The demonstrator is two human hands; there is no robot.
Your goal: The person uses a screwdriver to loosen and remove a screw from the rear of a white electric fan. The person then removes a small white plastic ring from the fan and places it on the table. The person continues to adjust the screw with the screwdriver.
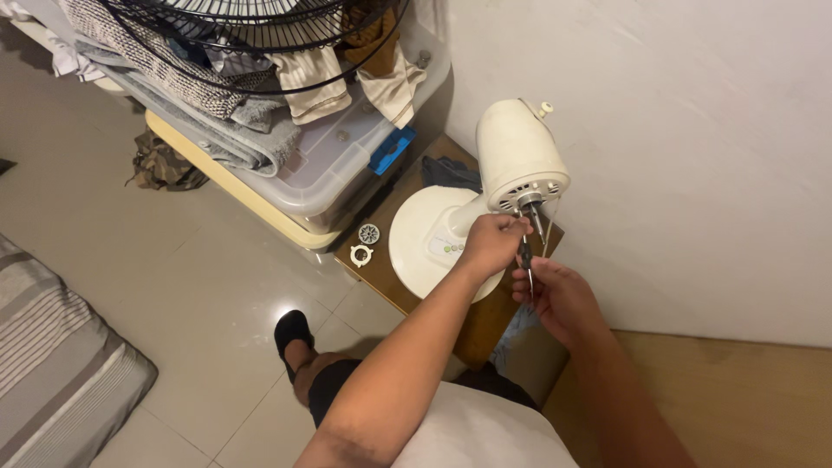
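Note:
A cream desk fan's motor housing (517,156), with grille and blade off, stands on its round base (425,234) on a small wooden stool (390,282). Its bare metal shaft (536,212) points down toward me. My left hand (491,245) is closed just below the motor's front, pinching the top of a thin dark tool (525,256). My right hand (559,299) sits lower and to the right, fingers curled around the tool's lower end.
Two small round plastic fan fittings (365,243) lie on the stool's left edge. A clear storage bin (338,165) with clothes and a black fan grille (251,26) on top stands behind. White wall to the right, striped mattress (52,355) at left, tiled floor.

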